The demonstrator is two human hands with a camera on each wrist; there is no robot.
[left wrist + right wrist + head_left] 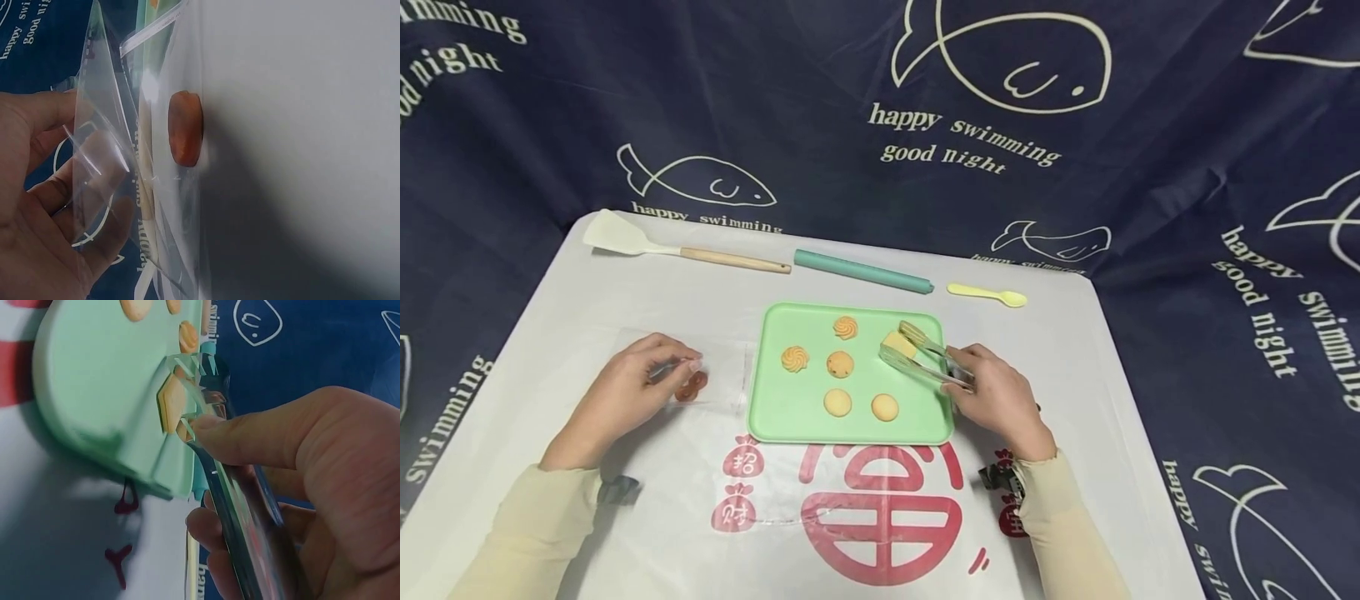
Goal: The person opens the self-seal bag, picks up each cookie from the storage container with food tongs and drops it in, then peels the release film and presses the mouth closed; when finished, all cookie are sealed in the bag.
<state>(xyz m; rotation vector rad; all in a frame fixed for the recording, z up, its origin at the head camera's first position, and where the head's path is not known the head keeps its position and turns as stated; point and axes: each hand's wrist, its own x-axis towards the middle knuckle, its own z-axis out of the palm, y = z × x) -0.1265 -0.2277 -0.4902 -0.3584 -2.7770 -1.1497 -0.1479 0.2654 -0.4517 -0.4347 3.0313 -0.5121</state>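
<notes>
My right hand (pixel 996 392) grips metal tongs (pixel 904 362) at the right side of a green tray (pixel 917 427). The tong tips stand on either side of a pale hexagonal cookie (pixel 172 403) lying on the tray. Left of it are two swirled cookies (pixel 794 359), a dotted round cookie (pixel 840 364) and two plain round cookies (pixel 884 407). To the tray's left, my left hand (pixel 636 379) holds up the film of a clear plastic bag (pixel 726 371) between thumb and fingers. A reddish-brown piece (pixel 185 128) shows through the film.
Along the table's back edge lie a white spatula (pixel 625 237) with a wooden handle, a teal stick (pixel 861 271) and a small yellow spoon (pixel 988 292). A red printed design (pixel 880 533) marks the white tablecloth in front of the tray. Dark blue fabric (pixel 820 100) hangs behind the table.
</notes>
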